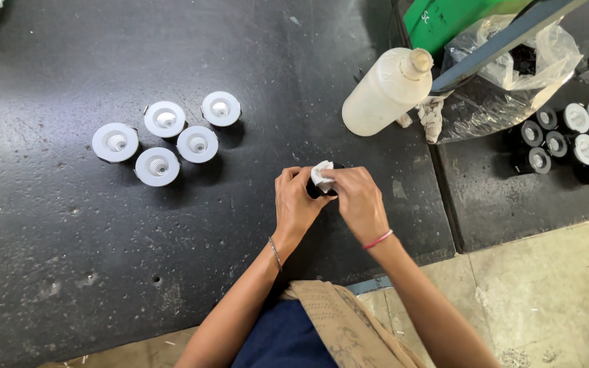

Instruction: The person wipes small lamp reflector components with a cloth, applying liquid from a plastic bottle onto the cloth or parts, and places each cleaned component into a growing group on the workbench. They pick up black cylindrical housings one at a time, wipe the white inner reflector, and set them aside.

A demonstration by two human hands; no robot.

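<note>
Head view, left hand (294, 204) closed round a mostly hidden dark part (313, 191), right hand (359, 201) pinching white cloth (322, 174)

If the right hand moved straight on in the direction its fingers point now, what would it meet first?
The right hand points up-left at the white cloth it pinches; just beyond are the left hand fingers and the small dark part they hold. Depth is unclear.
</note>
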